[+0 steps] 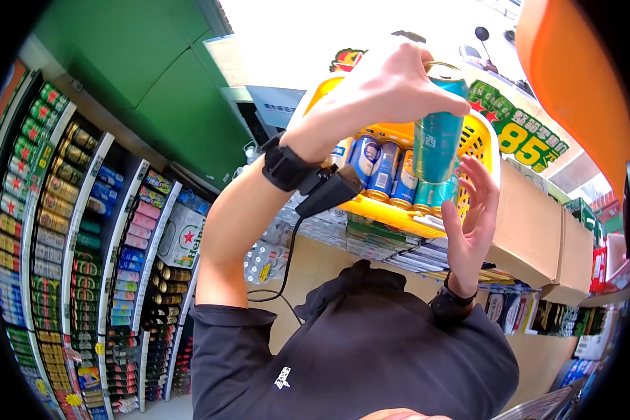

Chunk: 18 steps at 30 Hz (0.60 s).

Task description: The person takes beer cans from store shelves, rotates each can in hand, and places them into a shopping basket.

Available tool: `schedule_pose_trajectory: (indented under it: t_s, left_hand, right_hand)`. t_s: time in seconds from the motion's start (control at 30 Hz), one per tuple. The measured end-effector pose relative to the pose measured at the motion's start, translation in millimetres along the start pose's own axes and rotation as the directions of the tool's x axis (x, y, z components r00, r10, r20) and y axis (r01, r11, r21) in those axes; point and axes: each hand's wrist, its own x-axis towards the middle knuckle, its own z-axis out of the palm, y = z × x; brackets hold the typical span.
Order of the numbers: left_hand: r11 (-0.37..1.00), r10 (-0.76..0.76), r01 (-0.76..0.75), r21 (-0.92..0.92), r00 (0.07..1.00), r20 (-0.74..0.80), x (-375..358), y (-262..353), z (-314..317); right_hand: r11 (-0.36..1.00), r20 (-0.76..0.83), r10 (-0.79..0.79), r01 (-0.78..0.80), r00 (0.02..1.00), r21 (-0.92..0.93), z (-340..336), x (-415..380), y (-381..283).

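My left hand (406, 80) is closed around a tall teal drink can (437, 150), gripping it near its upper part. The can stands upright above the right side of a yellow plastic basket (479, 133). Just below and to the right of that can, my right hand (474, 213) is open, its fingers spread and curved, apparently holding nothing. Inside the basket lies a row of blue-and-white cans (383, 171) with gold rims, and teal cans (434, 194) sit at its right end. My left forearm hides part of the basket's left side.
Shelves of drink cans (84, 280) run down the left. Cardboard boxes (528, 224) stand right of the basket, near a green price sign (518, 129). Wrapped bottles (266, 261) are on the floor. A black cable (287, 269) hangs from my left wrist device. Something orange (581, 77) fills the upper right.
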Motion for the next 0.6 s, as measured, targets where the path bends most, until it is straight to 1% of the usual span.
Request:
schedule_pose_trajectory:
  t_s: [0.03,0.1,0.13,0.17,0.23,0.27,0.3,0.37,0.4,0.43,0.47,0.5,0.53,0.57,0.6]
  left_hand:
    - [1.0,-0.009,0.009,0.008,1.0,-0.018,-13,12,-12]
    - [0.994,-0.112,0.112,0.015,0.994,-0.015,-47,36,-33]
    - [0.997,-0.072,0.068,-0.048,0.995,-0.073,-61,38,-37]
    - [0.999,-0.033,0.032,-0.014,0.994,-0.106,-74,41,-43]
    - [0.994,-0.11,0.108,-0.024,0.987,-0.114,-102,50,-54]
    - [0.993,-0.12,0.121,-0.003,0.985,-0.121,-114,52,-59]
    - [0.998,-0.036,0.044,0.04,0.982,-0.188,-128,52,-64]
    - [0.996,-0.078,0.085,0.018,0.967,-0.241,-154,48,-74]
    - [0.994,-0.098,0.107,0.024,0.96,-0.261,-168,47,-81]
    - [0.992,-0.122,0.125,-0.011,0.949,-0.289,-184,46,-87]
    - [0.989,-0.145,0.139,-0.043,0.937,-0.317,-198,44,-94]
    - [0.987,-0.16,0.157,-0.034,0.928,-0.337,-215,43,-99]
    - [0.969,-0.238,0.199,-0.145,0.91,-0.341,-232,41,-103]
    - [0.938,-0.313,0.234,-0.255,0.888,-0.338,-250,39,-107]
    - [0.917,-0.353,0.254,-0.308,0.876,-0.328,-268,33,-112]
  right_hand:
    - [1.0,0.017,-0.009,0.009,1.0,0.01,8,2,-3]
    - [0.995,-0.007,-0.088,0.088,0.996,-0.041,27,5,-9]
    - [0.99,-0.002,-0.112,0.112,0.994,-0.091,35,5,-11]
    - [0.99,0.018,-0.119,0.12,0.993,-0.076,44,3,-16]
    - [0.989,0.078,0.11,-0.117,0.991,0.095,63,-6,-30]
    - [0.995,0.084,0.071,-0.076,0.994,0.064,71,-9,-32]
    - [0.994,0.108,0.065,-0.073,0.992,0.076,79,-13,-36]
    - [0.986,0.21,0.092,-0.119,0.973,0.117,95,-23,-44]
    - [0.979,0.26,0.047,-0.096,0.965,0.181,104,-26,-48]
    - [0.976,0.286,0.041,-0.099,0.957,0.193,113,-31,-52]
    - [0.947,0.362,0.074,-0.179,0.929,0.266,121,-35,-56]
    - [0.908,0.438,0.098,-0.261,0.893,0.328,131,-40,-62]
    - [0.868,0.476,0.095,-0.307,0.874,0.391,142,-46,-70]
    - [0.862,0.499,0.083,-0.313,0.863,0.399,151,-53,-73]
    - [0.8,0.565,0.088,-0.396,0.821,0.451,161,-61,-73]
